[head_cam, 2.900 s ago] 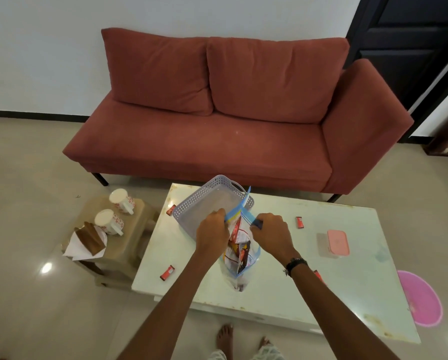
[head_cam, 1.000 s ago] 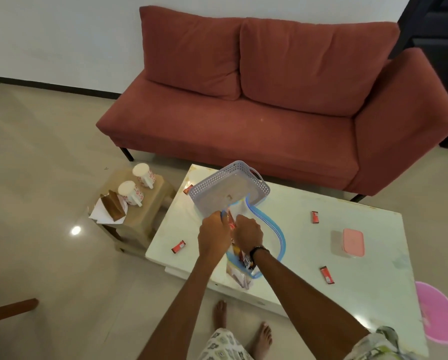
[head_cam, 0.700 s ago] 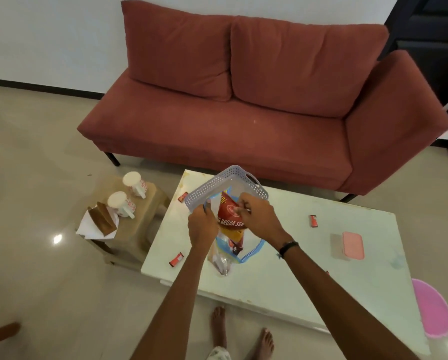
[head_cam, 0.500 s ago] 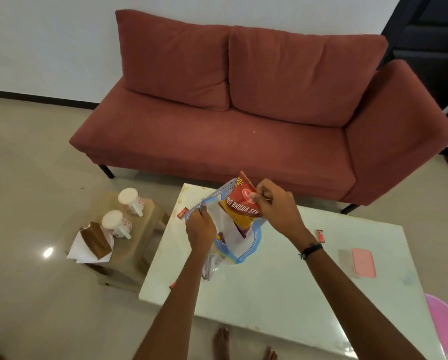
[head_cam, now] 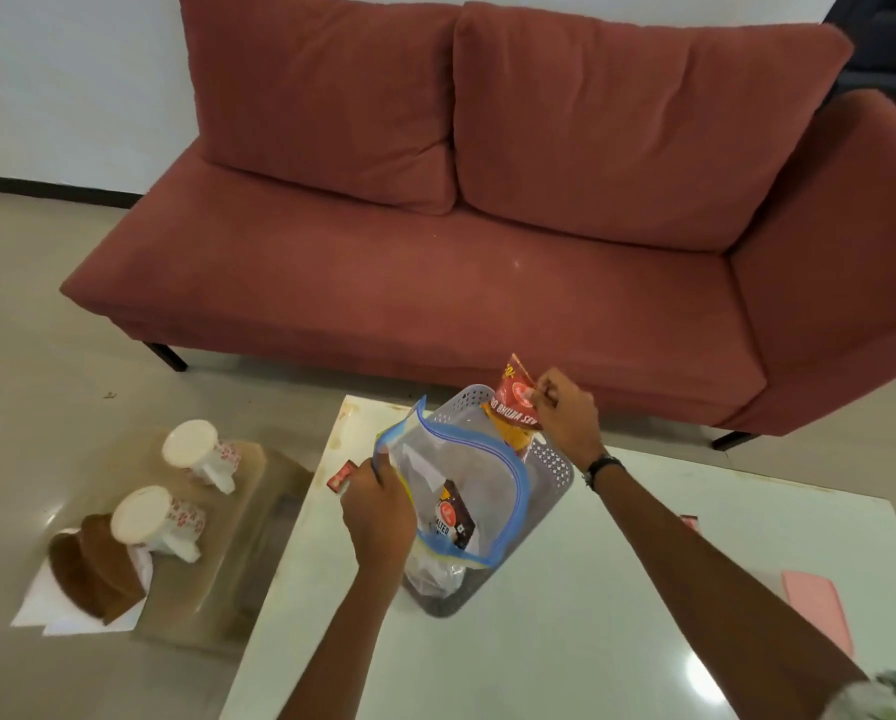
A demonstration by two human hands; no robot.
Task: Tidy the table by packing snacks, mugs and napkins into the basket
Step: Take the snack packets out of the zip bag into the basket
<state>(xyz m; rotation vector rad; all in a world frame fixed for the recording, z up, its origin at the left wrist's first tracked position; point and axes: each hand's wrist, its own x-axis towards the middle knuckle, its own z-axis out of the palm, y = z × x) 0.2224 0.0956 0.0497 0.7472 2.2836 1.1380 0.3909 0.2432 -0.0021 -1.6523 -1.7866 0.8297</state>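
My left hand (head_cam: 378,517) grips the rim of a clear zip bag (head_cam: 461,491) with a blue seal, held open above the white table (head_cam: 565,641). A dark snack packet (head_cam: 453,519) shows inside the bag. My right hand (head_cam: 565,415) pinches a red and orange snack packet (head_cam: 513,407) over the grey perforated basket (head_cam: 552,467), which stands behind the bag. Two white mugs (head_cam: 196,452) (head_cam: 150,517) lie on a low stool (head_cam: 238,537) at the left, beside brown napkins (head_cam: 95,569) on white paper.
A red sofa (head_cam: 487,226) runs along the far side of the table. A small red sachet (head_cam: 343,476) lies by the table's left edge. A pink flat box (head_cam: 815,605) and another red sachet (head_cam: 690,522) are at the right.
My right hand pulled the red snack packet out of the zip bag and carried it up and back over the basket. My left hand kept hold of the bag. The view moved closer.
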